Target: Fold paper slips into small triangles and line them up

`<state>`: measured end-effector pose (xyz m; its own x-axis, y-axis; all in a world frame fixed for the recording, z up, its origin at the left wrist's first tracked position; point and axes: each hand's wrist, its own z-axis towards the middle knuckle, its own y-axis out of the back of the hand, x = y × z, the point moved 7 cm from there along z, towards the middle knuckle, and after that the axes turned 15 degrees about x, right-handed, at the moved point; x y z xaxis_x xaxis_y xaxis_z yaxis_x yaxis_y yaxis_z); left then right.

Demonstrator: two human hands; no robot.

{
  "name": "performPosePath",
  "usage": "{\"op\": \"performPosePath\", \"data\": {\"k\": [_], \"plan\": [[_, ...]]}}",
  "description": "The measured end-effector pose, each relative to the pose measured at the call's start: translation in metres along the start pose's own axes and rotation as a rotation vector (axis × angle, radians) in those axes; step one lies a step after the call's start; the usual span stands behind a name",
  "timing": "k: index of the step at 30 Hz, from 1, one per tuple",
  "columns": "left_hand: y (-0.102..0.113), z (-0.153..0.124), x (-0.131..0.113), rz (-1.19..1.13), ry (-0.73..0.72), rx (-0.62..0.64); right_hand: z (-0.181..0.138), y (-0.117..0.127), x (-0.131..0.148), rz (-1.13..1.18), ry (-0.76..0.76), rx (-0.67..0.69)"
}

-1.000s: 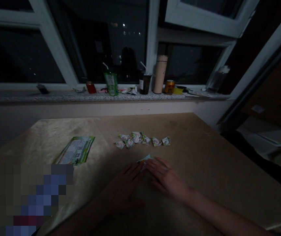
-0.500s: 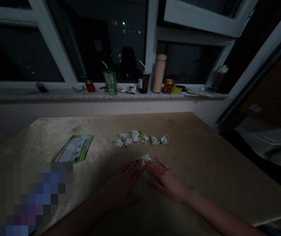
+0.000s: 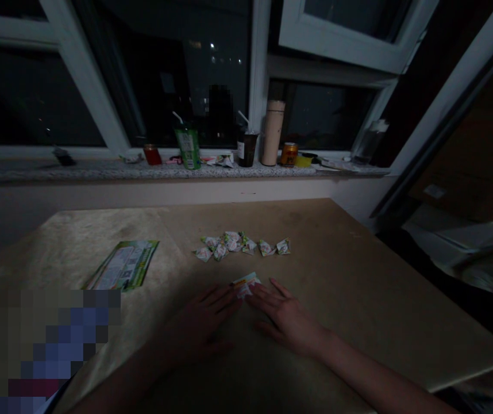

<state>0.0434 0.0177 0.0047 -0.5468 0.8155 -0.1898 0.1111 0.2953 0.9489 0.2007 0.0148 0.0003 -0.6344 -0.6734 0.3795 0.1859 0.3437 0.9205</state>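
Between my two hands a small printed paper piece [image 3: 246, 284], white with some yellow and green, lies flat on the brown table [image 3: 336, 276]. My left hand [image 3: 203, 316] rests palm down with its fingers stretched, their tips at the paper's left edge. From the right, my right hand [image 3: 287, 316] lays its outstretched fingertips on the paper's near right corner. Beyond the hands is a row of several folded paper pieces [image 3: 232, 242] in white and green. Farther left lie flat green printed sheets or packets [image 3: 128, 264].
On the granite windowsill [image 3: 143, 171] stand a green pouch with a straw [image 3: 188, 148], a dark cup [image 3: 246, 148], a pink flask [image 3: 273, 133], a gold can [image 3: 289, 154] and a red jar [image 3: 152, 154]. A pixelated patch [image 3: 57, 351] covers the lower left.
My left hand has drawn slightly left, so more of the paper shows between the hands. The whole view has shifted a little. The folded pieces stay in their row.
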Motion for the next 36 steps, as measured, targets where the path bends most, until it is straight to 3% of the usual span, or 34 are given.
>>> {"op": "performPosePath", "data": {"k": [18,23,36], "plan": [[-0.004,-0.004,0.014,-0.133,0.016,-0.094,0.005,-0.009,0.003,-0.103,-0.033,0.020],[-0.010,-0.001,0.014,-0.081,0.019,-0.044,0.009,-0.009,0.006,-0.115,-0.080,0.005],[-0.010,0.001,0.013,-0.035,0.028,-0.068,0.009,-0.012,0.011,-0.169,-0.079,-0.002]]}}
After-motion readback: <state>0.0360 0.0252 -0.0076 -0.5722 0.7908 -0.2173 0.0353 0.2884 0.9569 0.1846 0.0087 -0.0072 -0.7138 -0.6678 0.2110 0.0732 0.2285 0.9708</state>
